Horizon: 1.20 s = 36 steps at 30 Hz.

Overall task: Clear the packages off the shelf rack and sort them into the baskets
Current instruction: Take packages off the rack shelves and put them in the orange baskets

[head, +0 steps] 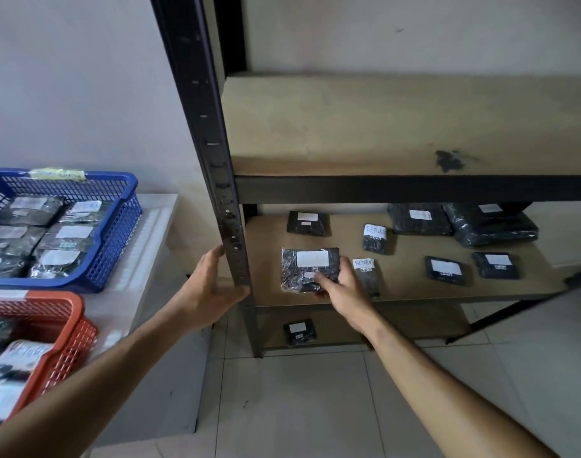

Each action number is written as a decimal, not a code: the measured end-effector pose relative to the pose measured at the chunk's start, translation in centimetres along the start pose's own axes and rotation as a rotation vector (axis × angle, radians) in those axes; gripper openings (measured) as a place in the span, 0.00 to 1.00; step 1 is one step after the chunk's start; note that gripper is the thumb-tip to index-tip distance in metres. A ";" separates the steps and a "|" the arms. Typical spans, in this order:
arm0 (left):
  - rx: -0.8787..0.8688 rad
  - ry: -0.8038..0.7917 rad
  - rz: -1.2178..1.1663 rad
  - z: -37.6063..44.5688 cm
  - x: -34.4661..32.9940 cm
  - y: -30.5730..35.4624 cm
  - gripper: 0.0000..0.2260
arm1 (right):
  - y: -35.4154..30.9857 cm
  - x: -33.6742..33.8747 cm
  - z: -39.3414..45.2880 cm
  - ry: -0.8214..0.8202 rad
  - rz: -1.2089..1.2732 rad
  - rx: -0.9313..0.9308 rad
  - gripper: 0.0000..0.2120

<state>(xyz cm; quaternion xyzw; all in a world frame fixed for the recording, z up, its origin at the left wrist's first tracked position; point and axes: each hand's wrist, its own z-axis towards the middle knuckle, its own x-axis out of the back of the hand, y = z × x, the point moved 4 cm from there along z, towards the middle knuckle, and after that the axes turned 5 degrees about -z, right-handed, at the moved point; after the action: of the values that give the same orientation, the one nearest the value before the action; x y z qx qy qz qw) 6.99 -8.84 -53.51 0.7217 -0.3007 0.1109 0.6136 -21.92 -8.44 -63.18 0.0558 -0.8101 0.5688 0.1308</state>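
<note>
Your right hand [340,287] is at the middle shelf [411,285] in the centre of the frame, its grip pinching the lower right corner of a black package [307,267] with a blank white label. That package sits at the front left of the shelf, tilted up a little off the board. Your left hand [213,285] is wrapped around the rack's black front post [229,226], thumb at the lower end, fingers curling behind it.

Just right of your right hand lies a narrow package marked RETURN [366,276], partly hidden by your knuckles. A second RETURN package [375,238] lies behind it. A small labelled package [308,223] sits at the back left, two big wrapped bundles [460,223] at the back right, and two flat labelled ones [470,264] at the front right. One more package [299,331] lies on the bottom shelf, lower centre.

The top shelf board [381,127] carries a dark smudge [449,160] near its front edge.

At the left of the frame, on a white worktop [143,259], the blue basket [117,233] holds several labelled packages, and the red basket [67,342] below it holds more, one reading RETURN.
</note>
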 end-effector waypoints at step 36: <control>0.185 0.293 0.131 -36.1 55.6 -22.9 0.34 | -35.7 -54.8 -29.4 -0.273 0.059 0.164 0.11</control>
<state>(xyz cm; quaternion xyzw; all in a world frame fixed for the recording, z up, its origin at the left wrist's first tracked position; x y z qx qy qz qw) 71.75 10.52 -34.80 0.7300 -0.2431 0.2818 0.5732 43.52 3.48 -36.56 0.1193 -0.7723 0.6239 -0.0020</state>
